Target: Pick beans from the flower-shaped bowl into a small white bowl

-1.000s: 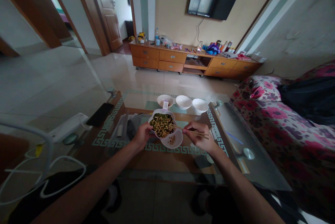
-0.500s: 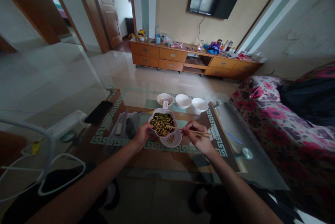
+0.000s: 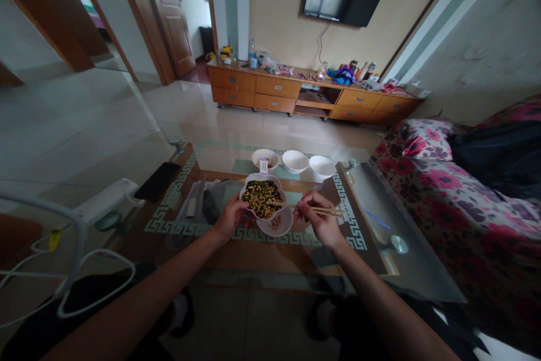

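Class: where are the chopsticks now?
In the head view's centre, the chopsticks sit in the right hand, tips over the bean-filled bowl that the left hand holds.

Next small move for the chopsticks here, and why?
Probably pinch a bean with the chopsticks and drop it into the small bowl just below. The right hand has their tips in the mixed beans, and the left hand grips the flower-shaped bowl by its rim.

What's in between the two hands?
Head view shows a bowl of beans in the left hand, a small white bowl, and chopsticks from the right hand.
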Motion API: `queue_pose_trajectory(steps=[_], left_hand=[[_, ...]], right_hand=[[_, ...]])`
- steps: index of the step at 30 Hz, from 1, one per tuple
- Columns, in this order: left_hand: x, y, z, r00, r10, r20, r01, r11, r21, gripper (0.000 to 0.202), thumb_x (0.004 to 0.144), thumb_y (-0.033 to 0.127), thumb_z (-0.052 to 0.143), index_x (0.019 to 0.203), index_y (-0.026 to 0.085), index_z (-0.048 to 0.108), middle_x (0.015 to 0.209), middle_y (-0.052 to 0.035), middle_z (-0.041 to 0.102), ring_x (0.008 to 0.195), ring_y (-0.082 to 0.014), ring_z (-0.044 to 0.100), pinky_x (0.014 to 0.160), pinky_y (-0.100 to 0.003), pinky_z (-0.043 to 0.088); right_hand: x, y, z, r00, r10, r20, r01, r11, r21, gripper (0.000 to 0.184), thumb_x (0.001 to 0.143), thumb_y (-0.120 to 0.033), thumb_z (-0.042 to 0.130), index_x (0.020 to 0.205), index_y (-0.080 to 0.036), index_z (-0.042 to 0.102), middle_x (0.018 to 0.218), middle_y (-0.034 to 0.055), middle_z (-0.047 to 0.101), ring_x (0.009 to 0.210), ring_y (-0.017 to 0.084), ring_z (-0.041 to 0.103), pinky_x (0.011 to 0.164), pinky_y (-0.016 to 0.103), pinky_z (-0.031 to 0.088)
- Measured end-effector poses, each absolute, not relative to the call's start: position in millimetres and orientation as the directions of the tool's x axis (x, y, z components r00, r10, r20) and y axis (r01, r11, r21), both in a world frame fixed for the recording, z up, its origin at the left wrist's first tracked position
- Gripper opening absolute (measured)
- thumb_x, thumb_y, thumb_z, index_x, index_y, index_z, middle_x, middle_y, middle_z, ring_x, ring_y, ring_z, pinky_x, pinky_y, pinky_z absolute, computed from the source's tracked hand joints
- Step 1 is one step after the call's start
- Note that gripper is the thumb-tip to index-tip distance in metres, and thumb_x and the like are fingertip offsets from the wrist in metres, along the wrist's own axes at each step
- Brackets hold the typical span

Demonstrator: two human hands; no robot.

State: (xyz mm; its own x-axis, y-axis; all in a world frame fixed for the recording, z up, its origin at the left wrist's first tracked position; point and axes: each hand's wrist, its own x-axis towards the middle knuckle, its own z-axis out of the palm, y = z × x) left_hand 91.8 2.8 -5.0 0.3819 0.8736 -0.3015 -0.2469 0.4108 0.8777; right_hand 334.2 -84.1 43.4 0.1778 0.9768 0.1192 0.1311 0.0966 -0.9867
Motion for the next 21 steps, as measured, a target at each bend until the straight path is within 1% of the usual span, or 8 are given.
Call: queue_pose_trajectory(steps=[5, 10, 12, 17, 21], left_hand=[[93, 2, -5, 0.369, 0.881, -0.297, -0.256, 0.403, 0.878, 0.052, 0.060, 0.040, 0.072, 0.106, 0.020, 0.062, 0.076, -0.0017, 0.071, 0.056, -0.0190, 0.062, 0.040, -0.024, 0.038], [94, 0, -8, 0.373, 0.879, -0.297, -0.248, 0.403, 0.881, 0.053, 0.059, 0.038, 0.071, 0.108, 0.019, 0.063, 0.074, -0.0005, 0.069, 0.056, -0.0187, 0.061, 0.041, -0.025, 0.039], [94, 0, -10, 0.379, 0.879, -0.290, -0.240, 0.396, 0.886, 0.058, 0.059, 0.038, 0.072, 0.112, 0.019, 0.064, 0.074, 0.0004, 0.068, 0.056, -0.0189, 0.061, 0.040, -0.025, 0.040], [95, -1, -13, 0.389, 0.878, -0.279, -0.237, 0.388, 0.891, 0.074, 0.060, 0.036, 0.073, 0.131, 0.016, 0.062, 0.076, 0.0016, 0.068, 0.058, -0.0190, 0.062, 0.043, -0.026, 0.043], [94, -1, -16, 0.376, 0.885, -0.274, -0.237, 0.377, 0.895, 0.076, 0.061, 0.035, 0.073, 0.134, 0.016, 0.062, 0.078, 0.0011, 0.069, 0.058, -0.0185, 0.062, 0.044, -0.025, 0.043]], right_hand=[[339, -83, 48, 0.156, 0.976, 0.152, 0.189, 0.122, -0.974, 0.043, 0.090, -0.063, 0.080, 0.074, -0.026, 0.065, 0.063, 0.0012, 0.069, 0.053, 0.020, 0.064, 0.049, 0.033, 0.059], [347, -84, 54, 0.080, 0.985, 0.156, 0.188, 0.139, -0.972, 0.041, 0.090, -0.059, 0.082, 0.076, -0.025, 0.065, 0.064, 0.0013, 0.071, 0.053, 0.019, 0.066, 0.050, 0.032, 0.060], [348, -83, 54, 0.028, 0.988, 0.151, 0.191, 0.143, -0.971, 0.041, 0.091, -0.059, 0.081, 0.077, -0.024, 0.066, 0.065, 0.0016, 0.072, 0.053, 0.019, 0.067, 0.050, 0.031, 0.059], [349, -82, 51, -0.073, 0.986, 0.150, 0.223, 0.162, -0.961, 0.044, 0.096, -0.061, 0.076, 0.077, -0.022, 0.066, 0.067, 0.0029, 0.074, 0.055, 0.017, 0.069, 0.051, 0.028, 0.057], [352, -81, 49, -0.087, 0.985, 0.150, 0.263, 0.168, -0.950, 0.044, 0.097, -0.060, 0.076, 0.078, -0.022, 0.066, 0.067, 0.0029, 0.074, 0.056, 0.018, 0.070, 0.054, 0.028, 0.057]])
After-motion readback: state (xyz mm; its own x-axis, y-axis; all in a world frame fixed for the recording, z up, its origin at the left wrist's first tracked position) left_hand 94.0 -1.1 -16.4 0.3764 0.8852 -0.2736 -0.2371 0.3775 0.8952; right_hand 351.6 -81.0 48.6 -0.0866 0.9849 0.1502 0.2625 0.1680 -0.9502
